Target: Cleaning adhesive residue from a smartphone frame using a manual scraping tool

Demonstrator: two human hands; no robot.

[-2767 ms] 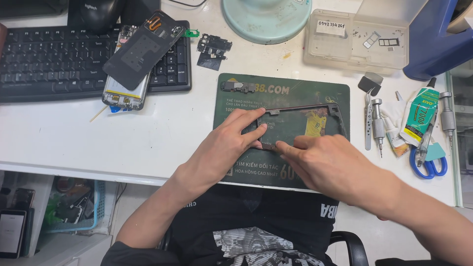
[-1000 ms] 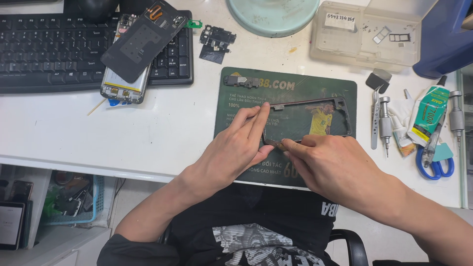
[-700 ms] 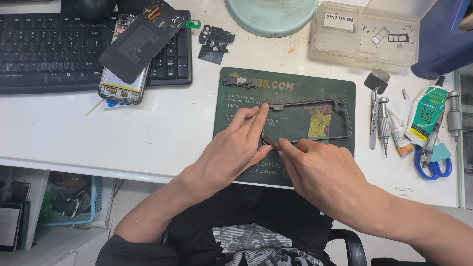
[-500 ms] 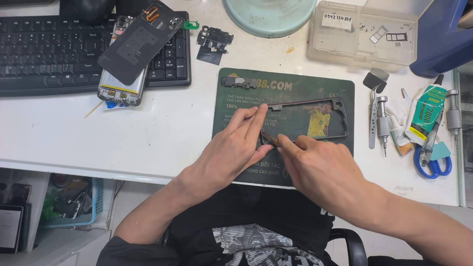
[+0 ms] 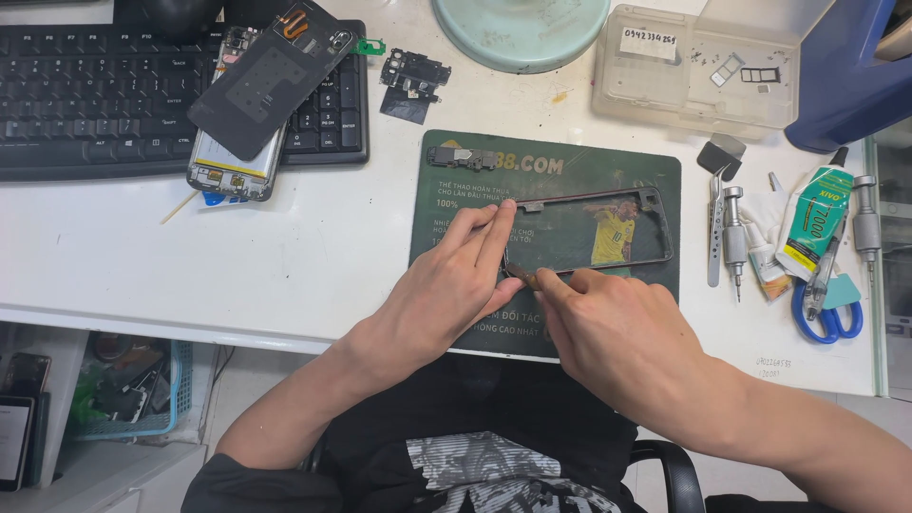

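Fingers of left hand (image 5: 446,290) pin phone frame (image 5: 589,231) on green mat (image 5: 665,171); right hand (image 5: 617,332) pinches its corner.

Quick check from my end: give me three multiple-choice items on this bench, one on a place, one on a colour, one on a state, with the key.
1. The phone frame lies on: A the keyboard, B the green mat, C the chair.
2. The scissors have handles that are: A blue, B red, C yellow.
3. The left hand is: A off the desk, B gripping a screwdriver, C pressing fingers on the frame's left end.

Key: B, the frame rests on the mat; A, blue loops at the right edge; C, fingertips lie on the frame beside the right hand.
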